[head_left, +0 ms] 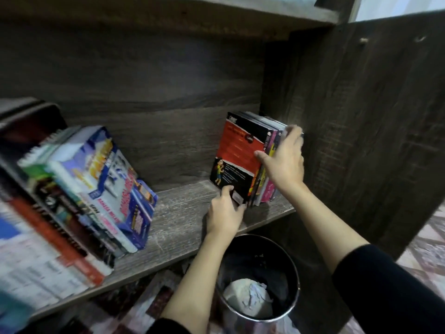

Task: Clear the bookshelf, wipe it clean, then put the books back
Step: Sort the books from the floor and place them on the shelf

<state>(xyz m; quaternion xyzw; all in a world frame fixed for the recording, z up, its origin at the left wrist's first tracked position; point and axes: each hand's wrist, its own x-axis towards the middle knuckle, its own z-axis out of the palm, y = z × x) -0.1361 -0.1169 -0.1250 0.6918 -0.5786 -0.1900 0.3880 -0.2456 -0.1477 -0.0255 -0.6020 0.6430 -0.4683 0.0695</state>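
A small stack of thin books [237,153] stands upright against the right wall of the dark wooden bookshelf [178,215]; its outer cover is red and black. My right hand [284,162] grips the stack from the front, thumb on the red cover and fingers round the far side. My left hand [224,213] holds the stack's lower front corner at the shelf board. At the shelf's left end a larger row of books [79,189] leans to the left, blurred.
A black metal wastebasket [257,280] with crumpled paper stands on the floor just below the shelf edge, under my arms. The shelf's side panel [361,116] rises at the right. A patterned floor [423,249] shows at lower right. Bare shelf board lies between the two book groups.
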